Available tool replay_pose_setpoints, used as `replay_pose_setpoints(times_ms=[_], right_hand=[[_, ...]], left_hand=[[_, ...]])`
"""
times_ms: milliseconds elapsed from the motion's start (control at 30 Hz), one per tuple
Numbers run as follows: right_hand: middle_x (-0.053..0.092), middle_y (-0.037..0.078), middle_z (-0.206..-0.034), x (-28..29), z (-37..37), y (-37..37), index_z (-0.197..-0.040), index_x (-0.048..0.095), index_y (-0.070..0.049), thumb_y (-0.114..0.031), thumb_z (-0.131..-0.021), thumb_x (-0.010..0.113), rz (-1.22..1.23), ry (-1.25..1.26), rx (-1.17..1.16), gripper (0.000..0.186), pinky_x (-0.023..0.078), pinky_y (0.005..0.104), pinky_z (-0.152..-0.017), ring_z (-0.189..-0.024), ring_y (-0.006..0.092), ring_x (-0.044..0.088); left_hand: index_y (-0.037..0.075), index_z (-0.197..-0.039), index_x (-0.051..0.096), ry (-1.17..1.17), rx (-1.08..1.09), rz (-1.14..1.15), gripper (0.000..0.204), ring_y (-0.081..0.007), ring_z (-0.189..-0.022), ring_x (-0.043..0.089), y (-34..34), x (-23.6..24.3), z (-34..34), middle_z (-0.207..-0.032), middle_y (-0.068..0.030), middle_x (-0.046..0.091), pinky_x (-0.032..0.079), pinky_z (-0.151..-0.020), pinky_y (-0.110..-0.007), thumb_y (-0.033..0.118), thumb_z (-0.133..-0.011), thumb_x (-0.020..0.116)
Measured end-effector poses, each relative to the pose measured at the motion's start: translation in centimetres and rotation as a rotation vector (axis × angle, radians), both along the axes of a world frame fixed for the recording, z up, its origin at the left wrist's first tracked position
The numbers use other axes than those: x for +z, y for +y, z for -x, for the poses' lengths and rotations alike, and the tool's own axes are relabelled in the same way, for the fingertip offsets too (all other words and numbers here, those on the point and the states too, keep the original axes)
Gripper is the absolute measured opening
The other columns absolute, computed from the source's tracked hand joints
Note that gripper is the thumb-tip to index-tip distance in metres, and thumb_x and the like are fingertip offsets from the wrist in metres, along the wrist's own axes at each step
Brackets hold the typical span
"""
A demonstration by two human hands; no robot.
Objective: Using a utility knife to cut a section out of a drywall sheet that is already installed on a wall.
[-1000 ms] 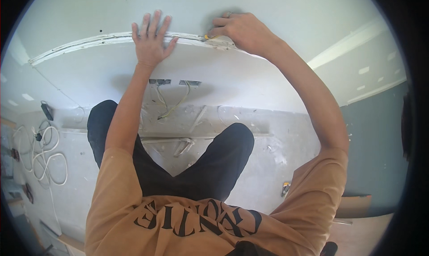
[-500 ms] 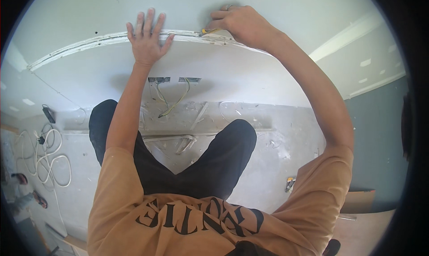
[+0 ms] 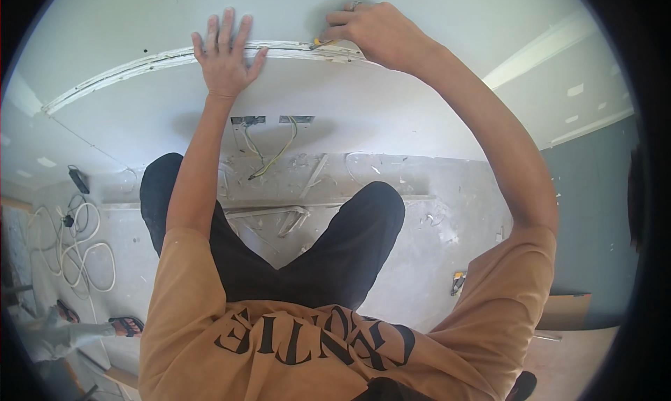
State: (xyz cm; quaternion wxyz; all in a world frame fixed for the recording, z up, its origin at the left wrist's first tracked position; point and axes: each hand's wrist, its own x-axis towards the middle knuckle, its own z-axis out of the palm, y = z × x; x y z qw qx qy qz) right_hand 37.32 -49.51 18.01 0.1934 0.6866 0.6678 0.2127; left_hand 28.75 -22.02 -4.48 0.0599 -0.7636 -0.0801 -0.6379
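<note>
A long seam [image 3: 161,62] with rough white edges runs across the pale wallboard [image 3: 377,104] before me. My left hand [image 3: 227,62] lies flat over it with fingers spread, holding nothing. To its right, my right hand [image 3: 374,34] is closed on a yellow utility knife [image 3: 321,43], whose dark blade end meets the seam. Most of the knife's handle is hidden by my fingers.
Two box cutouts [image 3: 297,119] with loose wires [image 3: 276,160] open low in the wall. Board scraps [image 3: 290,219] litter the floor between my knees. Coiled white cable [image 3: 87,261] lies at left, near another person's sandalled foot [image 3: 127,326]. A yellow tool [image 3: 458,283] lies at right.
My right hand and the knife have shifted very slightly left along the seam. My left hand stays spread on the wall. At lower left, another person's feet have moved right, closer to me.
</note>
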Motion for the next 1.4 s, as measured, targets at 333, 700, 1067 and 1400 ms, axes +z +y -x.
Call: replay_pose_setpoints(times_ms=[333, 700, 1067, 1400], right_hand=[[0.070, -0.002, -0.129, 0.7, 0.7, -1.2, -0.134, 0.077, -0.024, 0.005, -0.087, 0.072, 0.001, -0.011, 0.021, 0.056, 0.063, 0.0387, -0.093, -0.113, 0.0255, 0.071], [0.072, -0.002, -0.129, 0.4, -1.6, -3.8, -0.139, 0.074, -0.023, 0.009, -0.082, 0.069, -0.003, 0.015, -0.056, 0.065, 0.063, 0.0382, -0.092, -0.109, 0.0260, 0.070], [0.070, -0.002, -0.129, 1.0, -2.9, -7.1, -0.138, 0.074, -0.022, 0.008, -0.083, 0.069, 0.007, -0.026, -0.025, 0.062, 0.062, 0.0382, -0.096, -0.114, 0.0251, 0.068], [0.071, 0.000, -0.116, 0.4, -2.9, -13.2, -0.132, 0.076, -0.019, 0.005, -0.089, 0.069, -0.169, 0.050, -0.191, 0.049, 0.061, 0.0396, -0.089, -0.109, 0.0261, 0.070]], left_hand=[[0.021, -0.162, 0.057, 0.000, 0.001, -0.026, 0.074, -0.0320, -0.167, 0.025, 0.1, 0.1, 0.2, -0.175, -0.0102, 0.044, 0.003, -0.135, -0.057, 0.062, -0.101, 0.064], [0.026, -0.161, 0.060, 0.012, -0.022, -0.011, 0.071, -0.0302, -0.165, 0.030, 0.1, -0.2, 0.3, -0.175, -0.0064, 0.045, 0.004, -0.136, -0.057, 0.064, -0.101, 0.063], [0.022, -0.161, 0.059, 0.010, -0.020, -0.042, 0.070, -0.0320, -0.165, 0.030, 0.5, -0.3, 0.3, -0.173, -0.0098, 0.047, 0.004, -0.135, -0.057, 0.063, -0.104, 0.060], [0.018, -0.158, 0.060, -0.033, -0.154, 0.002, 0.072, -0.0328, -0.160, 0.035, -1.5, 0.8, 0.5, -0.168, -0.0095, 0.050, 0.008, -0.134, -0.058, 0.058, -0.099, 0.071]])
